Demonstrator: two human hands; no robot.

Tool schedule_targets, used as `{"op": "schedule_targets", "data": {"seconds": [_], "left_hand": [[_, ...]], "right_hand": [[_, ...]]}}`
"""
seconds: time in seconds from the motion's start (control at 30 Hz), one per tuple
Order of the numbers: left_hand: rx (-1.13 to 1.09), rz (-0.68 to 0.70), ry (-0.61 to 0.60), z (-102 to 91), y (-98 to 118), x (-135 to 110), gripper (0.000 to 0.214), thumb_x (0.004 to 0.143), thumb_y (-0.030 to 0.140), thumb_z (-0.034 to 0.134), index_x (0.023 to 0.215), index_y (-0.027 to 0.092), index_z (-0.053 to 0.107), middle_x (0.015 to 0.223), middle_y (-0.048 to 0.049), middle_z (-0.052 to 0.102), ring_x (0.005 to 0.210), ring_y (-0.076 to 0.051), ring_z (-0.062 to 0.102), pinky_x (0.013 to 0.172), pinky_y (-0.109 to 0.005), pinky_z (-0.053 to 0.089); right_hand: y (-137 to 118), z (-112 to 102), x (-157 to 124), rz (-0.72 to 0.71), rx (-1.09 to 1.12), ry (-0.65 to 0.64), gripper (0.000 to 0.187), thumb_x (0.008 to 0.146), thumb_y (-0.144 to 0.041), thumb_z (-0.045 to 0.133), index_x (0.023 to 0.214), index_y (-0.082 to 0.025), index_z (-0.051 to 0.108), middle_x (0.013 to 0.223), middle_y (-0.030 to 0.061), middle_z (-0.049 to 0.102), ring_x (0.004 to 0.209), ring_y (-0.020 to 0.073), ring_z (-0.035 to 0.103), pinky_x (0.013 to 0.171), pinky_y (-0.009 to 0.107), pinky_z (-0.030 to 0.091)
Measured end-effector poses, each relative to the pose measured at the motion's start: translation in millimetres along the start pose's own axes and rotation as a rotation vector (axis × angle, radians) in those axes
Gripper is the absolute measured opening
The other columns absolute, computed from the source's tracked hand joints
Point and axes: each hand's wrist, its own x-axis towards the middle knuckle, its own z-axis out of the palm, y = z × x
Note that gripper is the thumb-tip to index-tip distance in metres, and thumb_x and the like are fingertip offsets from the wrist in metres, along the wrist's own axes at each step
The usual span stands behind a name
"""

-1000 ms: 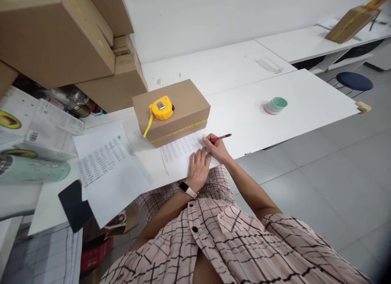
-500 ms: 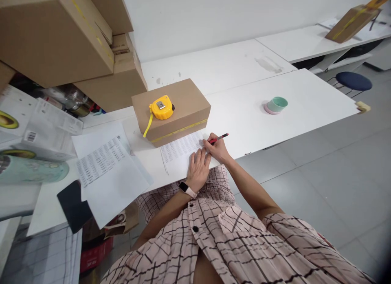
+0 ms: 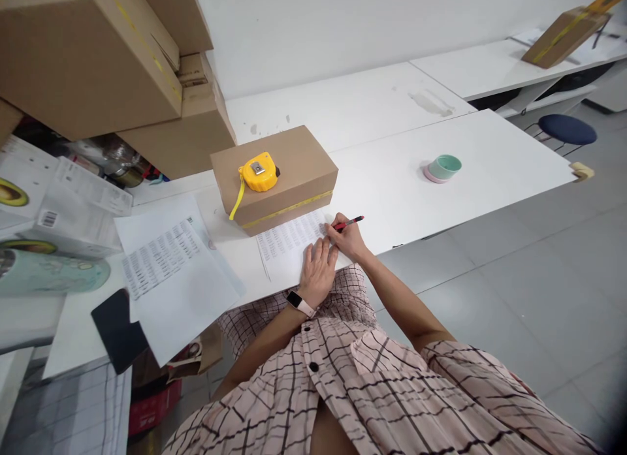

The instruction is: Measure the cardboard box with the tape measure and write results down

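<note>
My right hand (image 3: 347, 238) is closed around a red and black pen (image 3: 353, 222), resting on the right side of a printed sheet (image 3: 287, 246). The pen's tip is hidden by my fingers. Flat on the same paper lies my left hand (image 3: 318, 269), its fingers stretched out and almost touching the right hand; a watch (image 3: 300, 303) is on that wrist. Right behind the sheet stands a closed cardboard box (image 3: 294, 158), taped in yellow. On its top sits a yellow tape measure (image 3: 259, 172), its strap hanging over the box's front edge.
More printed sheets (image 3: 181, 279) lie to the left, partly over a dark flat item (image 3: 117, 331). Large cartons (image 3: 93, 57) are stacked at the back left, above a pale green bottle (image 3: 59, 272). A green cup (image 3: 445, 168) stands on the white table (image 3: 392, 200) at right.
The pen's back end has shifted slightly to the left and down as the right hand moves a little. My left hand, the box and the tape measure stay put.
</note>
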Motion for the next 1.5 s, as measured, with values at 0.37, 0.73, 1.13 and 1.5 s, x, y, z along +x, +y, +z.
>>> {"op": "schedule_targets", "data": {"seconds": [0.37, 0.73, 1.13, 1.5], "left_hand": [[0.007, -0.001, -0.003, 3.6, 0.4, 0.4, 0.055, 0.100, 0.027, 0.043, 0.152, 0.009, 0.042, 0.163, -0.0199, 0.036, 0.150, -0.035, 0.034, 0.122, -0.054, 0.028], [-0.004, -0.005, -0.017, 0.7, 0.1, 0.3, 0.056, 0.100, 0.027, 0.043, 0.153, 0.010, 0.041, 0.163, -0.0195, 0.035, 0.151, -0.034, 0.034, 0.123, -0.053, 0.028], [-0.017, -0.008, -0.015, 2.0, 0.2, 0.0, 0.056, 0.099, 0.026, 0.043, 0.153, 0.010, 0.040, 0.164, -0.0196, 0.034, 0.151, -0.034, 0.033, 0.123, -0.054, 0.027], [-0.010, -0.008, -0.013, 1.6, 0.3, 0.6, 0.057, 0.099, 0.026, 0.044, 0.154, 0.010, 0.040, 0.164, -0.0194, 0.034, 0.151, -0.034, 0.034, 0.122, -0.053, 0.028]], "right_hand": [[-3.5, -0.7, 0.7, 0.018, 0.019, 0.018, 0.028, 0.082, -0.034, 0.064, 0.066, -0.023, 0.044, 0.057, -0.0061, 0.041, 0.054, 0.0108, 0.036, 0.054, 0.028, 0.030], [0.4, -1.0, 0.9, 0.032, 0.021, 0.039, 0.028, 0.081, -0.032, 0.063, 0.065, -0.023, 0.042, 0.057, -0.0062, 0.041, 0.054, 0.0108, 0.037, 0.054, 0.028, 0.031], [-2.2, -1.5, 1.2, 0.025, -0.024, 0.035, 0.028, 0.081, -0.033, 0.062, 0.065, -0.023, 0.042, 0.058, -0.0053, 0.042, 0.055, 0.0114, 0.038, 0.055, 0.028, 0.031], [-1.1, -1.9, 1.6, 0.026, -0.012, 0.058, 0.029, 0.083, -0.034, 0.062, 0.066, -0.024, 0.042, 0.056, -0.0057, 0.040, 0.055, 0.0118, 0.037, 0.055, 0.028, 0.031]]}}
